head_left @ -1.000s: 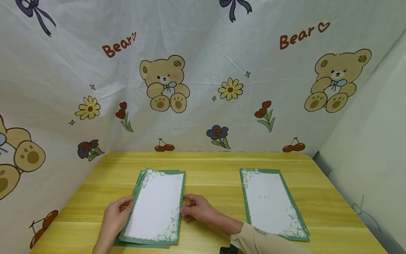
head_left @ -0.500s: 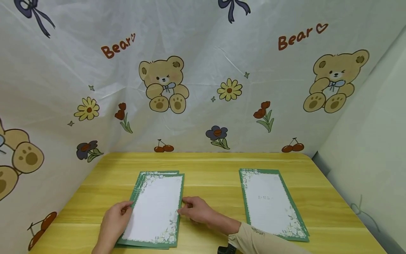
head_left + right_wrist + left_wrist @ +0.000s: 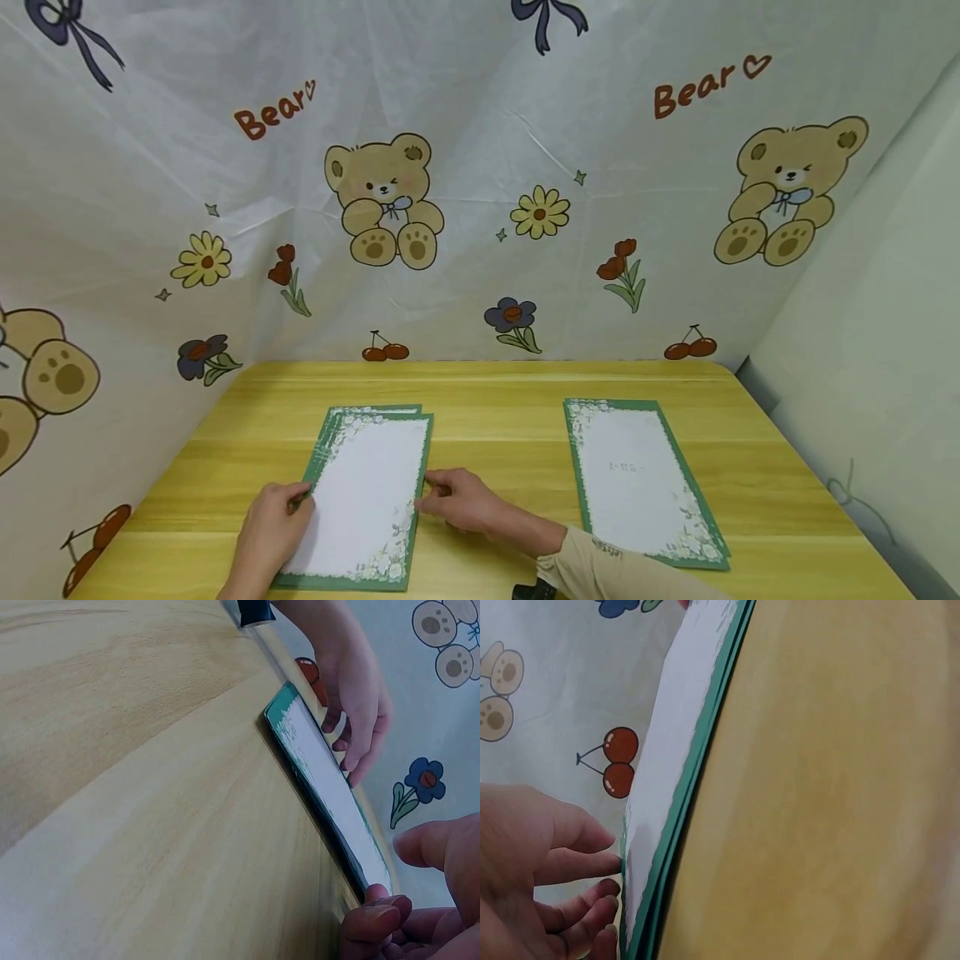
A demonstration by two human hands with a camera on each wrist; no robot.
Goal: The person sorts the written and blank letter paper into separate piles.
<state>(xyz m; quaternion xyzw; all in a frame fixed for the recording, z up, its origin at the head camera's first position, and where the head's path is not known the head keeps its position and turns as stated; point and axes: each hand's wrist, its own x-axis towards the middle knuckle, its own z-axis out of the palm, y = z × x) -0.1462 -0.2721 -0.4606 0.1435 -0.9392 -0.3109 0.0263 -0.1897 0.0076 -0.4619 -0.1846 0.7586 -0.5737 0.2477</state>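
Observation:
A stack of green-bordered floral paper sheets lies on the left of the table, its top sheet white in the middle. The sheets beneath stick out at its far left corner. My left hand holds the left edge with thumb and fingertips; the left wrist view shows that hand right at the green edge. Across the stack, my right hand holds the right edge between thumb and fingers. In the right wrist view, the curled fingers meet the sheet's side, with another digit raised apart above.
A second pile of matching sheets, faint handwriting on top, lies to the right, partly under the right sleeve. The wood-grain table ends at a bear-printed cloth behind and a pale wall at right.
Both hands have slid the top sheet a little toward me and to the left, nearer in line with the sheets beneath. The right pile stays in place.

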